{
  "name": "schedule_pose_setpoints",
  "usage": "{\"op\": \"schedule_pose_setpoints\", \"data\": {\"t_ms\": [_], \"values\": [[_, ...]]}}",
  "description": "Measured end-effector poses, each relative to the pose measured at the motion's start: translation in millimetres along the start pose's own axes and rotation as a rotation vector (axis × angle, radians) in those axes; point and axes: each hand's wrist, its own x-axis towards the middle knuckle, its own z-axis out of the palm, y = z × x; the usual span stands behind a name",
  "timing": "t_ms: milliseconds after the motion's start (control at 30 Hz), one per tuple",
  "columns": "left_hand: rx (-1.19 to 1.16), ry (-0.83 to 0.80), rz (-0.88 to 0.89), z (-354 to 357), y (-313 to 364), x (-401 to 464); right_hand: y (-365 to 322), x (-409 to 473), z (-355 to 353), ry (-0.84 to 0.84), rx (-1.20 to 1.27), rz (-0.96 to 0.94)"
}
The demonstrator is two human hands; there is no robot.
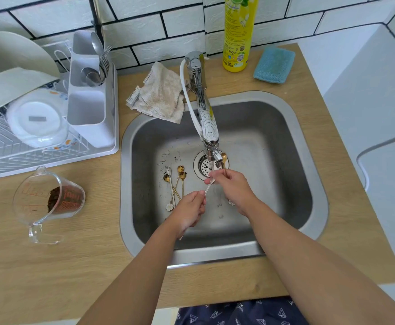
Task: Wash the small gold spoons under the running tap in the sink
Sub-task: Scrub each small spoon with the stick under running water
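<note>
At frame centre, I had one spoon (208, 186) under the tap (211, 148) — left hand (189, 211) pinching its handle, right hand (233, 187) rubbing the bowl. Next, I judged, swap for the spoons (176, 184) lying centre-left in the sink (274, 127).

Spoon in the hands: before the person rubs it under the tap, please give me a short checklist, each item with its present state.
1. Spoon held at both ends: ok. Left hand pinches the lower end, right hand the upper end.
2. Spoon below the tap outlet: ok, its upper end is right under it.
3. Water running: cannot tell, the stream is too faint to confirm.
4. Drain open: ok, the strainer shows no blockage.
5. Other spoons clear of the hands: ok, they lie on the sink floor to the left.
6. Spoon clean: cannot tell, the fingers hide its bowl.
</note>
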Motion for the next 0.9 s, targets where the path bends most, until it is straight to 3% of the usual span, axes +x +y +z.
{"op": "schedule_pose_setpoints", "data": {"t_ms": [400,600,733,900], "values": [[0.036,0.000,-0.010,-0.2,2.0,-3.6,2.9,-3.7,-1.5,-0.041,-0.096,-0.065],[0.036,-0.045,-0.008,1.2,3.9,-5.9,2.0,-3.2,-0.4,0.021,-0.207,-0.095],[0.007,-0.044,-0.043,-2.3,1.0,-1.4,-0.7,-5.5,-0.8,-0.085,-0.098,-0.053],[-0.030,-0.067,-0.033,-3.1,-1.4,0.9,-5.3,-7.8,0.3,-0.025,-0.132,-0.061]]}}
